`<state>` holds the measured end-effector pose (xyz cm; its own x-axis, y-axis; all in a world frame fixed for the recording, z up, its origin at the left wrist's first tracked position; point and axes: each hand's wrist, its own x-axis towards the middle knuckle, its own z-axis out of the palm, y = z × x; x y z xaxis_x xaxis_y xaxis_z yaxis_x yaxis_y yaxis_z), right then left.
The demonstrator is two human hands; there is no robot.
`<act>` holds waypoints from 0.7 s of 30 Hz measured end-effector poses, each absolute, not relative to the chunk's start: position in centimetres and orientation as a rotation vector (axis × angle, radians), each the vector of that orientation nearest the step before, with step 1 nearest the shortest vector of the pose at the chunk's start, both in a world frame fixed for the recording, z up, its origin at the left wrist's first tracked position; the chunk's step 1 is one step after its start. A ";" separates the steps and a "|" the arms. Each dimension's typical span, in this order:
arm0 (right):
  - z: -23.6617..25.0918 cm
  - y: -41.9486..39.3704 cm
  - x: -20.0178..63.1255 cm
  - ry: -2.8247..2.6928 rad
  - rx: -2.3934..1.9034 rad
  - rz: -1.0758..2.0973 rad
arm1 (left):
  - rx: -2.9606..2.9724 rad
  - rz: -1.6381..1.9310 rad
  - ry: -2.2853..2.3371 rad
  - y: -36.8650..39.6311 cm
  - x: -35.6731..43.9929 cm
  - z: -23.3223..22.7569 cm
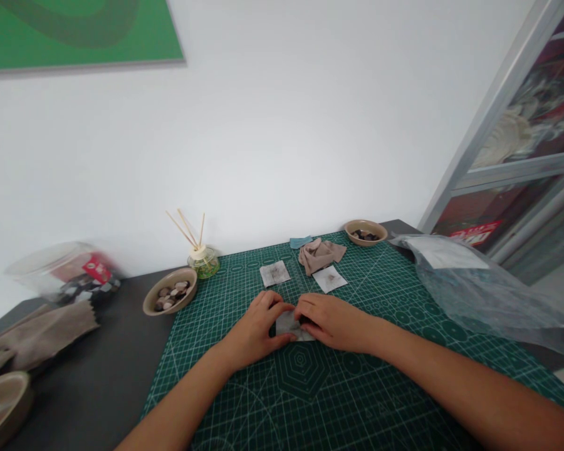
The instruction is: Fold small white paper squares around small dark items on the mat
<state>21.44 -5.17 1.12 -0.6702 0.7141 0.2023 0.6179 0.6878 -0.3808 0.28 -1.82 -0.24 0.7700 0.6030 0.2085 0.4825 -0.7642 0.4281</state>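
A small grey-white paper square [286, 321] with grey smudges lies on the green cutting mat [235, 401], partly covered by both hands. At its left edge, my left hand [259, 326] rests with thumb and forefinger apart, holding the sheet down against the mat. Over the sheet's right side, my right hand [331, 319] is closed with its fingers bent down around a small dark piece [304, 320], mostly hidden by the fingers. Just beyond the hands lie two more smudged white squares, a left one [275, 274] and a right one [329, 279].
A crumpled beige cloth [320, 253] and a blue scrap [301, 242] lie behind. Bowls of dark and pale pieces stand left [188, 294] and right [378, 235]. A reed diffuser [205, 263], plastic tub [66, 269], brown cloth [51, 335] and clear plastic bag [474, 300] flank the mat.
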 end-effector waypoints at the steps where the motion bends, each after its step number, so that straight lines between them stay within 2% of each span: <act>1: 1.2 -5.2 21.5 -2.569 -1.036 0.409 | 2.613 0.476 0.829 -1.8 0.3 -0.2; 21: 1.1 -5.2 21.6 -2.570 -1.066 0.340 | 2.605 0.489 0.818 -1.8 0.2 -0.4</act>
